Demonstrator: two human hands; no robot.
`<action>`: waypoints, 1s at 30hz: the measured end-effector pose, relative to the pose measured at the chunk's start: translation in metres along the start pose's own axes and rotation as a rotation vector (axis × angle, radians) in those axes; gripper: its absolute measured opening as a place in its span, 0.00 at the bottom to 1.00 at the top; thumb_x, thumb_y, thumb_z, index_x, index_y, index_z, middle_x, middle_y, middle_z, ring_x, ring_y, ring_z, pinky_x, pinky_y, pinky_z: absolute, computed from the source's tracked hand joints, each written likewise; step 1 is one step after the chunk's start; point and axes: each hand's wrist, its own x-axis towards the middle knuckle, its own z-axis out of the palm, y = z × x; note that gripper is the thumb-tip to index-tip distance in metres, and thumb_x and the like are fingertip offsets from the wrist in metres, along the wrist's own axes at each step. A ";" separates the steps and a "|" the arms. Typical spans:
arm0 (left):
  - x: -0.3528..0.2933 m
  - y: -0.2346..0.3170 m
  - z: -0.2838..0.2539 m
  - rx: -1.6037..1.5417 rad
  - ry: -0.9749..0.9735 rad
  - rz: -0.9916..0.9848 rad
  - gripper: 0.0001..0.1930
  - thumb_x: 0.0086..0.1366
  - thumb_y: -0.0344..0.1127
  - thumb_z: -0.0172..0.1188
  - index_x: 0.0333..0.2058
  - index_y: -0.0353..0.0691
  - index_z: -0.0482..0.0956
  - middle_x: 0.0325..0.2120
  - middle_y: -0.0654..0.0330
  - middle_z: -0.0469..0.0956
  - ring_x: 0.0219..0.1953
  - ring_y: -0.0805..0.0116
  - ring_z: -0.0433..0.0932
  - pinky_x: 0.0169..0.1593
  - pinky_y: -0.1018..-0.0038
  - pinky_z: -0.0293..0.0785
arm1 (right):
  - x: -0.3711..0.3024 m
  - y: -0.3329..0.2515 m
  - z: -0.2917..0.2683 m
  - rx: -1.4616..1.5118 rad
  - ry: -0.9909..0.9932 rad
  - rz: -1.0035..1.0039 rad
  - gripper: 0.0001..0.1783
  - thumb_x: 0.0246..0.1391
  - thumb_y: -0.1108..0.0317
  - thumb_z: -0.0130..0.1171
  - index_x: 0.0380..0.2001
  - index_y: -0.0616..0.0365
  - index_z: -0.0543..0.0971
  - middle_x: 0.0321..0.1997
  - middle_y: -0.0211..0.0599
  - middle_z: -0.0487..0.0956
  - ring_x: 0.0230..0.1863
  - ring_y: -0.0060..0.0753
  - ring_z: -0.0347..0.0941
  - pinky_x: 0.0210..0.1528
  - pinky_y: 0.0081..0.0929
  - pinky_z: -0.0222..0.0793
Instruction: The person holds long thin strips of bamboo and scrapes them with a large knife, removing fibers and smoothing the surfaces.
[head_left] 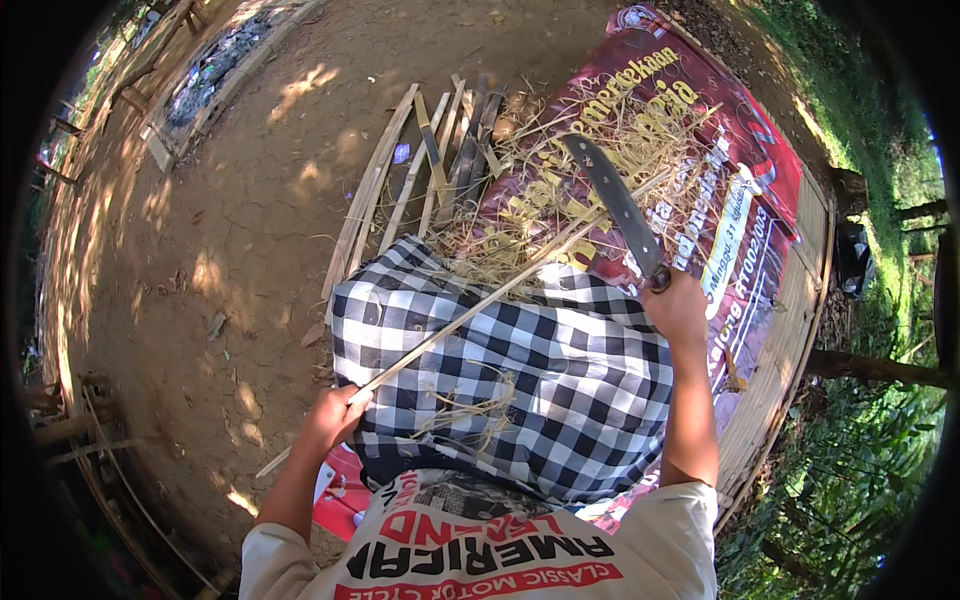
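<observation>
My left hand (pixel 335 412) is closed round the near end of a long, thin bamboo strip (pixel 455 325). The strip slants up and to the right across my lap, and its far part lies over the shavings. In my right hand (pixel 677 303) is the handle of a machete (pixel 617 205) with a dark blade and a row of small holes. The blade points up and to the left, its lower part near the far end of the strip; whether they touch I cannot tell. A black-and-white checked cloth (pixel 510 365) covers my lap, with a few curled shavings on it.
A dark red printed banner (pixel 765 170) lies ahead and to the right under many bamboo shavings (pixel 540 190). Several split bamboo pieces (pixel 375 185) lie on the dirt ground ahead. A bamboo platform edge (pixel 790 340) runs along the right. A wood-framed ash pit (pixel 215 75) is far left.
</observation>
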 end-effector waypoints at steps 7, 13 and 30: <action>0.001 0.022 -0.012 -0.110 -0.090 -0.109 0.22 0.69 0.44 0.55 0.21 0.32 0.71 0.13 0.67 0.59 0.19 0.77 0.58 0.22 0.70 0.57 | -0.027 -0.018 0.018 0.058 -0.020 -0.112 0.11 0.40 0.64 0.60 0.25 0.61 0.80 0.24 0.55 0.79 0.30 0.59 0.78 0.36 0.47 0.75; -0.002 0.015 -0.004 -0.058 0.003 0.017 0.19 0.68 0.42 0.55 0.26 0.29 0.74 0.12 0.56 0.61 0.18 0.72 0.58 0.23 0.68 0.61 | -0.068 -0.100 0.062 0.183 -0.172 -0.454 0.11 0.39 0.62 0.61 0.23 0.59 0.78 0.20 0.51 0.78 0.25 0.55 0.78 0.30 0.45 0.74; -0.004 0.005 -0.008 -0.231 -0.111 -0.069 0.18 0.70 0.41 0.53 0.24 0.34 0.73 0.11 0.66 0.60 0.17 0.79 0.60 0.22 0.73 0.59 | -0.001 -0.035 0.052 -0.015 0.007 -0.357 0.14 0.35 0.62 0.63 0.24 0.61 0.78 0.23 0.50 0.79 0.28 0.53 0.79 0.33 0.44 0.75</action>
